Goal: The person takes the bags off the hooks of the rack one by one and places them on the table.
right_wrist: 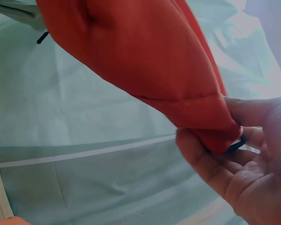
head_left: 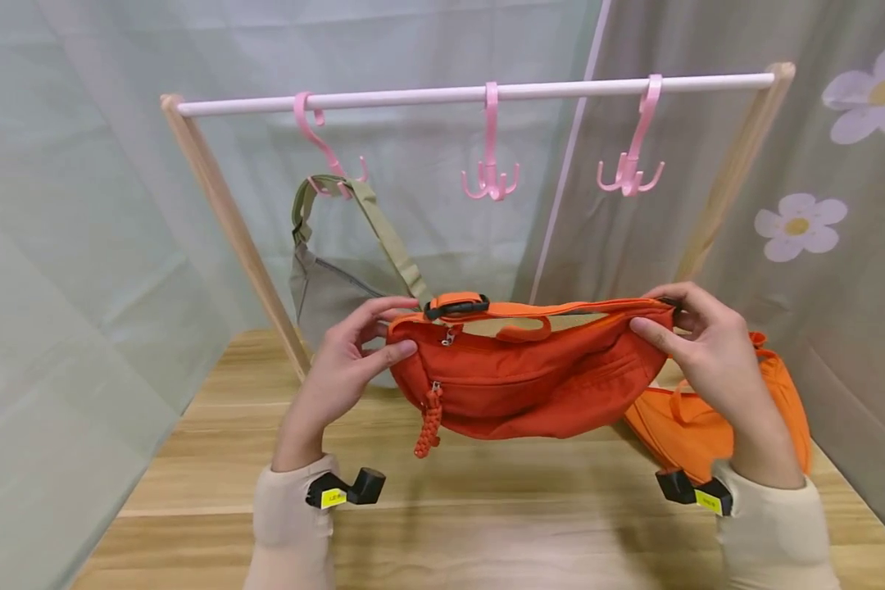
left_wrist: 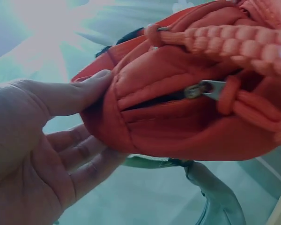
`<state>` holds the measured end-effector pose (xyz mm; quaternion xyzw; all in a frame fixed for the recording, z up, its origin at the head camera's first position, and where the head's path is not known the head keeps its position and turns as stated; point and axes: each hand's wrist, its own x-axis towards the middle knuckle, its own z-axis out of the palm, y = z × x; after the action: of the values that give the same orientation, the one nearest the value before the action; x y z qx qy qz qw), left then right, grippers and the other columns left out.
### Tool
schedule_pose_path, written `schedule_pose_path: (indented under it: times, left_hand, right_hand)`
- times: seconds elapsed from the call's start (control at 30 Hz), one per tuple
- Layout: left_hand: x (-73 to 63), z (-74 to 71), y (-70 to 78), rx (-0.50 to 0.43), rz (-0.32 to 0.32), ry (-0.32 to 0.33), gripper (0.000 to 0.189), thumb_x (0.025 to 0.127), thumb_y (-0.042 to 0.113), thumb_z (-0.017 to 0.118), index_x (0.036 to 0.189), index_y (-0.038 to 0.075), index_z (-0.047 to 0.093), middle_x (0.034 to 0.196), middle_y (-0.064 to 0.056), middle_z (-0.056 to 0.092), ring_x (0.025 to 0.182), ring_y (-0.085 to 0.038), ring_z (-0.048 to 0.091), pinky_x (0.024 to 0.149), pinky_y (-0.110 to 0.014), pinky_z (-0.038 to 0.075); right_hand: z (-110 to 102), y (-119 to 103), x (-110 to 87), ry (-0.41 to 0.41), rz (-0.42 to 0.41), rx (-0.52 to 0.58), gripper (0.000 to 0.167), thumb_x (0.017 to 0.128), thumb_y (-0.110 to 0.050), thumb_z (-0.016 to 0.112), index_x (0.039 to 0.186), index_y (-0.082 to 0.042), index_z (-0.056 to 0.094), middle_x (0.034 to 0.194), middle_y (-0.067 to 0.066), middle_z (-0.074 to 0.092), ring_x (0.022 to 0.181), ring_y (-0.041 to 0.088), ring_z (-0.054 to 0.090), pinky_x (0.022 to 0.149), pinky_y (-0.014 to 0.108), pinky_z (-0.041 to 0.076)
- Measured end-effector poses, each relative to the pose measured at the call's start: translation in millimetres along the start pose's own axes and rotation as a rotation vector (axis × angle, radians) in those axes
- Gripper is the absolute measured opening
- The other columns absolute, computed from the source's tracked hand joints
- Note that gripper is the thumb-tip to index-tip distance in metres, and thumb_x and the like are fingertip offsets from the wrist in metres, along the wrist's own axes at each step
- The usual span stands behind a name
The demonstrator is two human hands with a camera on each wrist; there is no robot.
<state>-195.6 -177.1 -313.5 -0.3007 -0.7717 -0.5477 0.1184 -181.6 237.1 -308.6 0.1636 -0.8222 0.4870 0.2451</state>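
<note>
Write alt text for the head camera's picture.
A person's left hand and right hand hold a red bag up by its ends above a wooden table. Behind, a grey bag has its strap over the leftmost of three pink hooks on a white rail; an orange bag sits at right.

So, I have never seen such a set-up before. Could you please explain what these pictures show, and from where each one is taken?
There is no machine here, only a person's two bare hands. The widest picture comes from a camera worn on the head; the other two come from the small black wrist cameras, one for each hand. The left hand and right hand hold a red bag by its two ends. An orange bag lies on the wooden table. Further back, a grey-green bag has its strap over a pink hook on a white rail.
</note>
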Motion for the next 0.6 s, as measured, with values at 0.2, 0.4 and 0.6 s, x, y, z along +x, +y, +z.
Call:
schedule_pose_path:
  times: [0.2, 0.4, 0.6]
  left_hand:
    - [-4.7, -3.8, -6.3, 0.039, -0.064, -0.043, 0.047, 0.096, 0.007, 0.075, 0.140, 0.020, 0.064, 0.118, -0.008, 0.068, 0.092, -0.023, 0.071, 0.071, -0.032, 0.059]
    - [-5.1, -4.9, -11.8, 0.070, -0.128, -0.104, 0.042, 0.096, 0.013, 0.076, 0.137, 0.022, 0.066, 0.115, -0.008, 0.068, 0.093, -0.024, 0.070, 0.073, -0.037, 0.061]
    - [-0.7, -5.7, -17.4, 0.065, -0.212, -0.173, 0.039, 0.097, 0.016, 0.075, 0.135, 0.020, 0.066, 0.118, -0.009, 0.066, 0.098, -0.026, 0.067, 0.076, -0.036, 0.062]
  right_hand:
    - [0, 8, -0.5, -0.128, 0.038, -0.034, 0.026, 0.094, -0.007, 0.078, 0.118, -0.005, 0.068, 0.097, -0.004, 0.069, 0.076, 0.008, 0.069, 0.063, 0.017, 0.052]
    - [4, 15, 5.5, -0.232, 0.134, 0.006, 0.029, 0.097, -0.010, 0.075, 0.122, -0.001, 0.063, 0.097, -0.002, 0.070, 0.077, 0.010, 0.071, 0.063, 0.023, 0.057]
    - [10, 28, 14.0, -0.351, 0.254, 0.081, 0.040, 0.100, -0.011, 0.071, 0.132, 0.004, 0.053, 0.104, 0.010, 0.068, 0.083, 0.010, 0.071, 0.068, 0.028, 0.059]
